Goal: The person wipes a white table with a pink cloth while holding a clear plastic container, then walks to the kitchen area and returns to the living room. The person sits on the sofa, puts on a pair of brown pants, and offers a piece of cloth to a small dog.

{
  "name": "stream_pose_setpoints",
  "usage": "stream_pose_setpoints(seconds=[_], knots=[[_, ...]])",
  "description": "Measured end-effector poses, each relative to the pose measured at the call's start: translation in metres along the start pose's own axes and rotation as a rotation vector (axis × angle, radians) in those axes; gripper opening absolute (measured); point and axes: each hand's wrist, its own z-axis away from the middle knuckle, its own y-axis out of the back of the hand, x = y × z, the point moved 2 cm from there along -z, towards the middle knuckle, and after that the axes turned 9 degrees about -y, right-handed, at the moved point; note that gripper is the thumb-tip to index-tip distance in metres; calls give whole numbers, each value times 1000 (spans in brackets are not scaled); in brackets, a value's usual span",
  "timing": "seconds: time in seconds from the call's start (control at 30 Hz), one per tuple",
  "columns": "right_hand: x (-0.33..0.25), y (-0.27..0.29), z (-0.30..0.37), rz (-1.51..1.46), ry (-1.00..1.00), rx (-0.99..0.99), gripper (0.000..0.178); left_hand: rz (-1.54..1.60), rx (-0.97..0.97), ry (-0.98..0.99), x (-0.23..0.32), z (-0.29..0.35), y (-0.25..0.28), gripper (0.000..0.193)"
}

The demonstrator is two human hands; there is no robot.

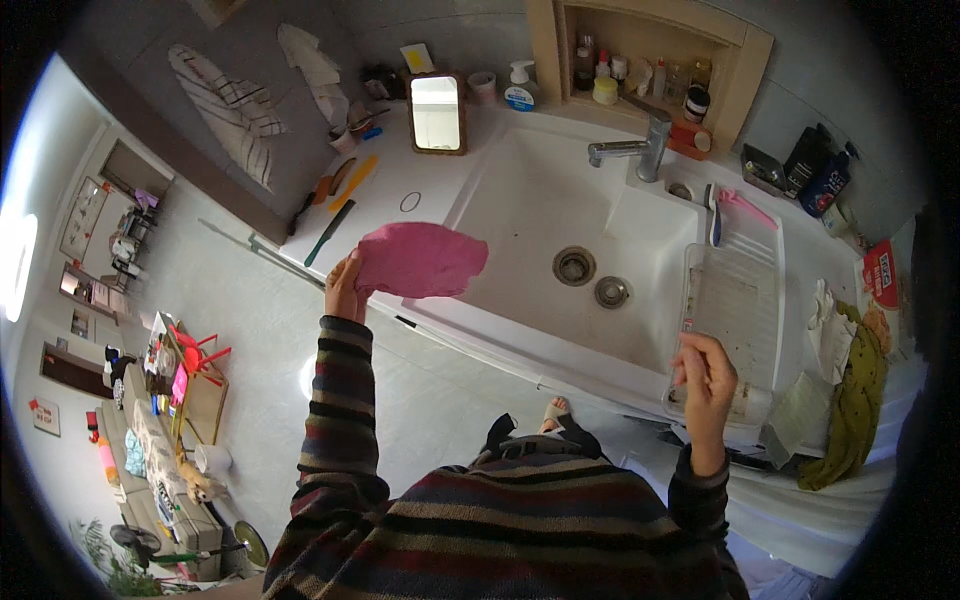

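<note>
Left hand point(343, 288): here it is, fingers and thumb clamped together on the left end of the pink sheet.
Pink sheet point(422, 260): roughly oval, spread out flat in my grasp, showing above the desk's point(445, 180) front edge beside the sink point(520, 210).
Right hand point(706, 375): over on my other side, fingers curled in, right at the left edge of the clear tray point(735, 300); whether they grip it, I cannot tell!
Sink: white and wide, two round drains near each other in its floor, the metal tap point(652, 148) standing behind.
Combs: the green comb point(329, 234) lies nearest my left side, the yellow comb point(353, 180) just beyond.
Mirror: a framed mirror point(436, 114) stands upright at the back, left of the sink.
Far right: an olive cloth point(850, 395) drapes over the edge.
</note>
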Motion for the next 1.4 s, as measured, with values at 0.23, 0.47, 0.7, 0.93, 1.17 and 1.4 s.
stream_pose_setpoints(seconds=[0.23,0.47,0.7,0.93,1.17,1.4], knots=[[-18,-72,-56,49,-23,-84,18,-386,189,338,-111,-22,119,30],[-8,-126,-52,-4,-216,56,18,-572,-19,95,-135,-70,174,18],[16,-205,-13,-62,-349,143,17,-547,-103,-45,-86,-157,150,11],[5,-261,56,-81,-320,142,23,-406,-379,-229,-82,-194,48,33],[-6,-239,165,-146,-298,373,23,-370,-644,-253,-4,-71,-70,46],[-1,-229,349,-152,-372,622,28,-100,-916,94,-10,96,-97,45]])
